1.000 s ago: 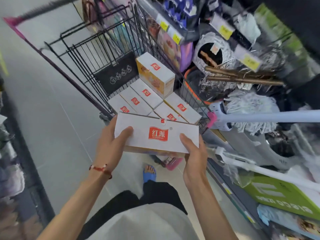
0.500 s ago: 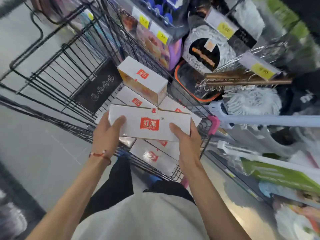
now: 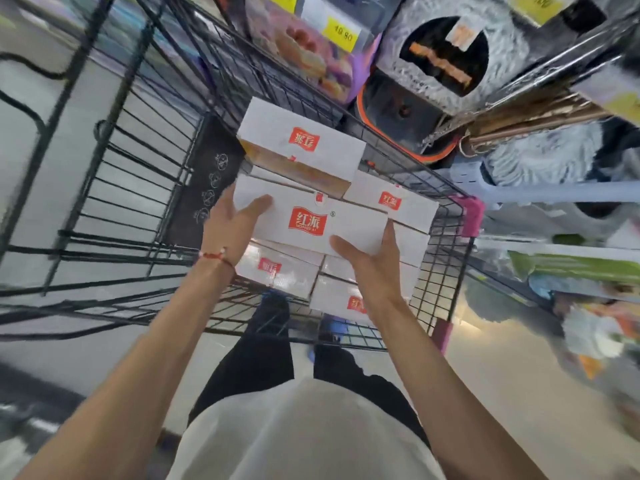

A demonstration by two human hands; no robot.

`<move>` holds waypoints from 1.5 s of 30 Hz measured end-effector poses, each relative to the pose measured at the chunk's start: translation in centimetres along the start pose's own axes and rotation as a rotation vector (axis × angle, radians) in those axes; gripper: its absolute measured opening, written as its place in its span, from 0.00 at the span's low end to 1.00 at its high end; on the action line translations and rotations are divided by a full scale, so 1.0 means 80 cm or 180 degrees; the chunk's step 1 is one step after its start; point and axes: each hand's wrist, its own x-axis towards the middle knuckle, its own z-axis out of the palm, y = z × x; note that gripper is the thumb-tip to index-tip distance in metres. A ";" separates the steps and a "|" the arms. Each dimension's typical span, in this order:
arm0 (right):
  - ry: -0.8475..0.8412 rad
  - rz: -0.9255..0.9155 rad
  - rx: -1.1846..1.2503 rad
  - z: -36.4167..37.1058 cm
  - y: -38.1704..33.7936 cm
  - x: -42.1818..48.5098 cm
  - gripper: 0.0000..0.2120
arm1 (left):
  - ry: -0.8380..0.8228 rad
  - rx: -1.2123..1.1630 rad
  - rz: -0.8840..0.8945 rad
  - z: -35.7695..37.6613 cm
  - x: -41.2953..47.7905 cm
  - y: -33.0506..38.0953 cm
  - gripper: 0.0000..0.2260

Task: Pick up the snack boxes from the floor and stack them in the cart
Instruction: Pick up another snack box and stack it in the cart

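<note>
I see the left hand (image 3: 227, 232) and right hand (image 3: 372, 263) gripping the white red-logo cardboard snack box (image 3: 332, 233) by its ends, above white boxes (image 3: 277, 271) crowding the right-hand wall of the black wire cart (image 3: 114, 236) — open wire floor lies left; the boxes beneath are partly hidden.

Hidden, cropped and blurred around the box I hold

My left hand (image 3: 230, 226) and right hand (image 3: 372, 261) grip the top box (image 3: 311, 220) at its ends, thumbs on the lid; most of my fingers go under or behind it, out of sight; it covers much of the stacked boxes (image 3: 277, 271) below, so I cannot count them or tell whether it touches them; the cart (image 3: 138, 168) is cut off at the top and left edges, its wires smeared; the white symbols on its black placard (image 3: 207, 181) are too small to read; the shelf goods (image 3: 519, 57) are blurred, most labels illegible; my forearms (image 3: 166, 341) run off the bottom edge.
</note>
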 end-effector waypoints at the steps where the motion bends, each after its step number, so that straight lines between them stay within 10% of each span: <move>1: 0.0036 -0.0016 -0.0021 0.009 -0.003 0.006 0.45 | -0.0027 -0.0005 -0.0019 -0.005 0.012 0.001 0.23; 24: 0.0202 0.0247 -0.0293 0.095 -0.006 0.111 0.36 | -0.0283 0.0463 -0.0134 -0.006 0.199 -0.008 0.30; 45: 0.0953 0.0273 0.0970 0.009 0.022 -0.007 0.23 | 0.0240 0.1030 0.0790 0.015 0.097 -0.024 0.43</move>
